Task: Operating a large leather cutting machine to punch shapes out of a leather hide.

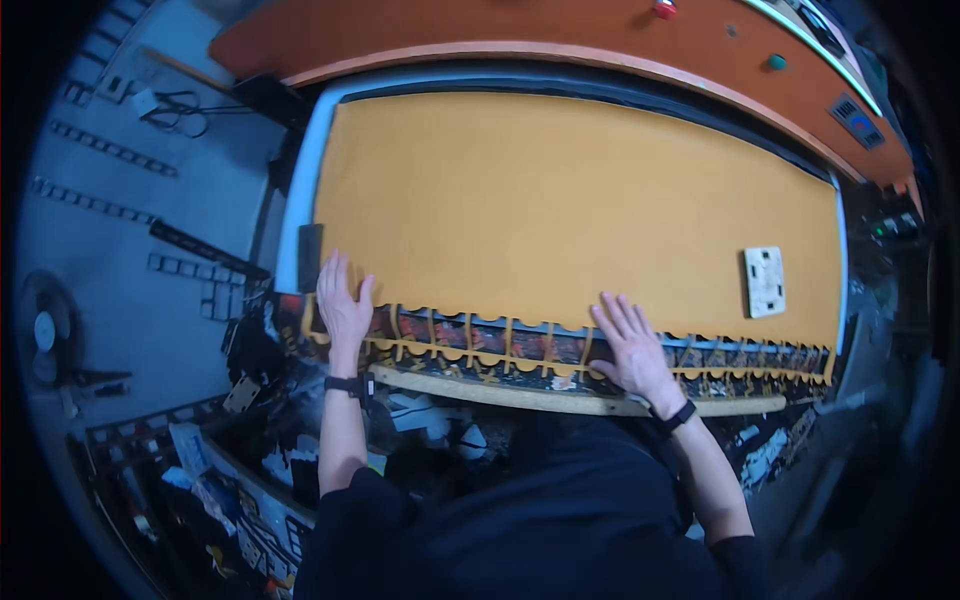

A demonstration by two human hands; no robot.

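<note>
A large tan sheet (pixel 560 200) lies flat across the machine bed, its near edge cut into a row of openings with thin strips between them. My left hand (pixel 342 303) rests on the sheet's near left corner, fingers stretched out and pointing away from me. Just beside its fingertips is a dark rectangular block (pixel 311 256). Farther right, my right hand (pixel 635 350) lies flat with fingers spread, over the near edge and its cut-out strips. Neither hand grips anything. A cream-coloured block with dark slots (pixel 764 282) sits on the right part of the sheet.
An orange machine beam (pixel 480 30) spans the far side, with a red knob (pixel 665 9) and a green button (pixel 777 62). A wooden bar (pixel 500 393) runs along the near edge. A fan (pixel 45 330) stands at left, and scraps fill a crate (pixel 230 470) below.
</note>
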